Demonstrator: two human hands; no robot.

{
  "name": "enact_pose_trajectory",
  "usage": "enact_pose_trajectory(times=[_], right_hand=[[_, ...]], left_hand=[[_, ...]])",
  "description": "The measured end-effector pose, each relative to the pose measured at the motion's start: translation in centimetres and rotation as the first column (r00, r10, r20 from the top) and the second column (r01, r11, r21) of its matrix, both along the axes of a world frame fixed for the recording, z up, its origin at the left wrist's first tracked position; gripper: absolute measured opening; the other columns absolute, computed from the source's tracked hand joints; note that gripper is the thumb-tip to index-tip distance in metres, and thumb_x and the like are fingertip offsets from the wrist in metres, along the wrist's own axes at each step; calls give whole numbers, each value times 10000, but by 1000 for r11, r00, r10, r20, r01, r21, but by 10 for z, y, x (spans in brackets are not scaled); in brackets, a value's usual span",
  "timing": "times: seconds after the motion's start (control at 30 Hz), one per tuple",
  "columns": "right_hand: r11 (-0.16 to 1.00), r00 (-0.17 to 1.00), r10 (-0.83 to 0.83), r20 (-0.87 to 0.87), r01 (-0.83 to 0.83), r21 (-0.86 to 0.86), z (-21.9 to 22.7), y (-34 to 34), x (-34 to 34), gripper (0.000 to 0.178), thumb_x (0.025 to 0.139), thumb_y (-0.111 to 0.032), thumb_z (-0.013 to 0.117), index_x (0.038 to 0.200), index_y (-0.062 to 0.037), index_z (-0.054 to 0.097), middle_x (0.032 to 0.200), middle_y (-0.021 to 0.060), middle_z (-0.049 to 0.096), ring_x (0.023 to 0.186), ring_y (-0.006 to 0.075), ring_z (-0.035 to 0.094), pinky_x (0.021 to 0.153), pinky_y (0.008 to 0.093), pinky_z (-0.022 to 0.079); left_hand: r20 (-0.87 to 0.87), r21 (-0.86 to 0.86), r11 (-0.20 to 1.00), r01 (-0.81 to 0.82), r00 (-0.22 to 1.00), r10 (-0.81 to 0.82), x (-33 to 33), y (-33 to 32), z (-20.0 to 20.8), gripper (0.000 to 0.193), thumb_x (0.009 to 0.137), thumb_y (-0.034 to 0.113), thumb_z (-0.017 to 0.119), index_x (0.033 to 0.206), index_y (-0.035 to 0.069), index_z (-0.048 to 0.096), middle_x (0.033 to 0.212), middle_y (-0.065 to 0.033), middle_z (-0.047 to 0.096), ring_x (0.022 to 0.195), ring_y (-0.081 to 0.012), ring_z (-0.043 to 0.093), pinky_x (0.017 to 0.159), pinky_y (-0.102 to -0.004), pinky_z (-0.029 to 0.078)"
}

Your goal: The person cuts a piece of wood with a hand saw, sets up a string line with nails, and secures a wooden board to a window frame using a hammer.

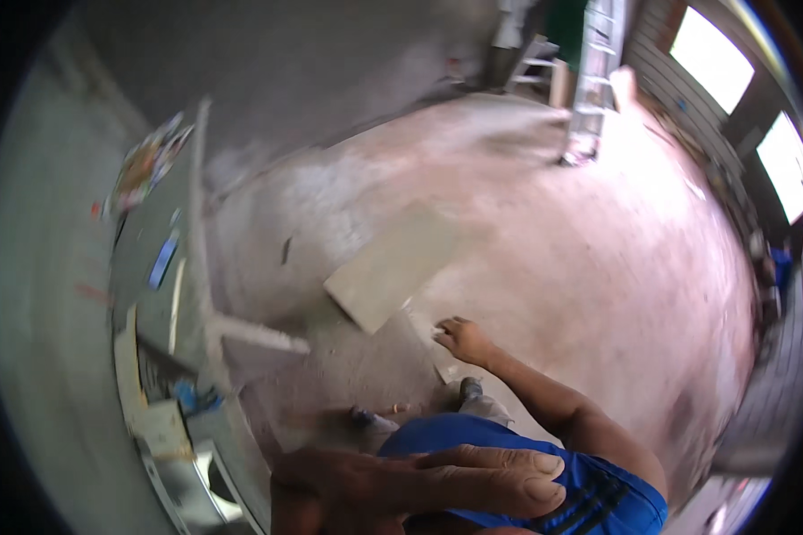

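Observation:
My left hand (pixel 419 486) is very close at the bottom of the view, fingers stretched toward the right and nothing visible in them. It covers part of my blue shirt (pixel 459 434). My right hand (pixel 462 341) reaches out low over the floor, its fingers loosely bent and apart, with no held thing that I can make out. Just beyond it, up and to the left, a flat beige board (pixel 393 267) lies on the floor. The right hand is apart from the board. My shoe (pixel 471 389) shows below that hand.
A grey ledge at the left bears a blue object (pixel 162 261), a pale strip (pixel 177 303) and a metal sink-like piece (pixel 187 490). A short wall end (pixel 259 335) juts toward the floor. A ladder (pixel 591 98) stands at the back, near windows on the right.

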State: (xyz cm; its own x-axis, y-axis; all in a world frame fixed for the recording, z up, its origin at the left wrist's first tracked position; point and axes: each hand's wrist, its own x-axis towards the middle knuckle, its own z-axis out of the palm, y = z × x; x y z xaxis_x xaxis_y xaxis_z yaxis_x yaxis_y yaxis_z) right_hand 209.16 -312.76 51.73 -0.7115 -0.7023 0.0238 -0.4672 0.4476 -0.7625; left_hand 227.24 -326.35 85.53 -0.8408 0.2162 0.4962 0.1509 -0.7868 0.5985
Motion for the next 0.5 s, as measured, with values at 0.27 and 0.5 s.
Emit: enact_pose_trajectory(times=[0.27, 0.5], right_hand=[[589, 577, -806, 132, 756, 284, -39, 384, 23, 301, 929, -289, 641, 1053, -19, 695, 959, 222, 694, 909, 356, 680, 814, 413, 532], [227, 212, -972, 100, 960, 166, -81, 498, 42, 198, 879, -145, 545, 931, -24, 693, 981, 224, 683, 933, 378, 658, 827, 441, 517]], left_hand=[[-103, 126, 912, 391, 919, -380, -155, 261, 19, 468, 904, 510, 621, 1142, 110, 668, 1315, -270, 558, 1283, -419, 502, 1082, -574, 354], [-539, -799, 592, -109, 568, -622, -309, 404, -82, 488, 901, 376, 660, 1297, 95, 609, 1353, -188, 567, 1287, -293, 517, 1028, -434, 446]])
